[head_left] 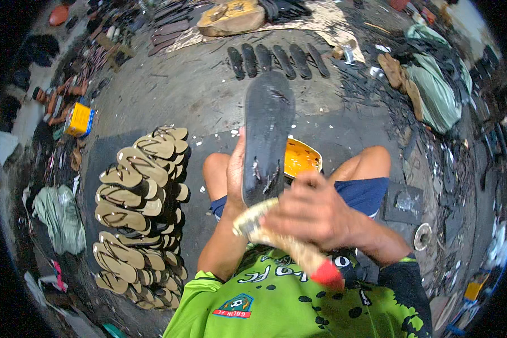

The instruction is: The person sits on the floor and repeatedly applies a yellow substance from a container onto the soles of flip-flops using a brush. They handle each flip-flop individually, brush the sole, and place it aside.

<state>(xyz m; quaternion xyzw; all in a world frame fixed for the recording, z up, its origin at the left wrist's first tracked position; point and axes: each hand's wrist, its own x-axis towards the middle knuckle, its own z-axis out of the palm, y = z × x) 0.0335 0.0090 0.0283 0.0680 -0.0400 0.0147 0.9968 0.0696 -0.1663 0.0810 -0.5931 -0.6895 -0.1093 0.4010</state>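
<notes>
A long black shoe sole (267, 124) stands nearly upright in front of me, with wet, shiny patches on its lower half. My left hand (236, 172) grips it along its left edge, the fingers partly hidden behind it. In my right hand (315, 211), smeared by motion, is a brush (290, 248) with a red-tipped wooden handle. Its pale, coated head lies at the sole's lower end; whether they touch I cannot tell. Between my legs, partly hidden by the sole and my right hand, sits a yellow-orange container (303, 158) with dark specks inside.
Stacked tan flip-flops (127, 217) cover the floor to my left. A row of several black soles (284, 61) lies ahead, before a worn wooden block (231, 19). Green sacks (434, 90), black scraps (360, 107) and a yellow-blue box (80, 119) lie around the sides.
</notes>
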